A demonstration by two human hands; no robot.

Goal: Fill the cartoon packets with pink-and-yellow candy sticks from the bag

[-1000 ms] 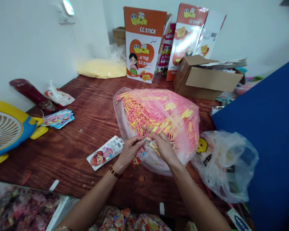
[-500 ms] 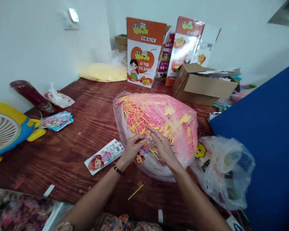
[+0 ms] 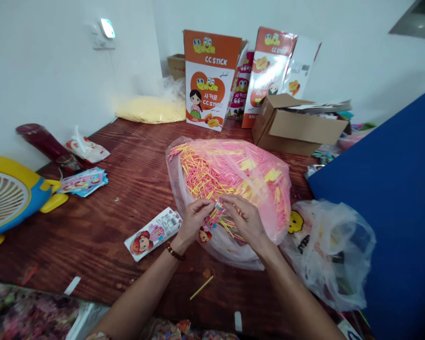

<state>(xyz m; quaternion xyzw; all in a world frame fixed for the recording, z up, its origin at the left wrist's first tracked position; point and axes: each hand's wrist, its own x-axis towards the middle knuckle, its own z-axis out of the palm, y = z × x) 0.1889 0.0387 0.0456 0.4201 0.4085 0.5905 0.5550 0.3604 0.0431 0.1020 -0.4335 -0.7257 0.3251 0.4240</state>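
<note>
Between my two hands is a small printed packet (image 3: 212, 218) with a cartoon figure and a barcode, held over the near edge of a big clear bag (image 3: 269, 203) full of thin pink and yellow sticks (image 3: 201, 177). The fingers of my left hand (image 3: 194, 219) pinch the packet's upper left side. At its upper right corner, the thumb and fingertips of my right hand (image 3: 246, 218) are closed on it. Left of my left hand, a stack of flat white printed packets (image 3: 154, 233) lies on the table. One yellow stick (image 3: 201, 288) lies nearer to me.
CC Stick boxes (image 3: 212, 80) and an open carton (image 3: 301, 125) stand at the back. On the left are a yellow-blue fan (image 3: 17, 198), a tissue pack (image 3: 88, 150) and blue packets (image 3: 85, 182). A plastic bag (image 3: 329, 250) sits at right beside a blue panel (image 3: 393, 203).
My right fingers have drawn down and closed onto the packet's top edge; before, they were more stretched out. The packet stays over the bag. The view has shifted slightly.
</note>
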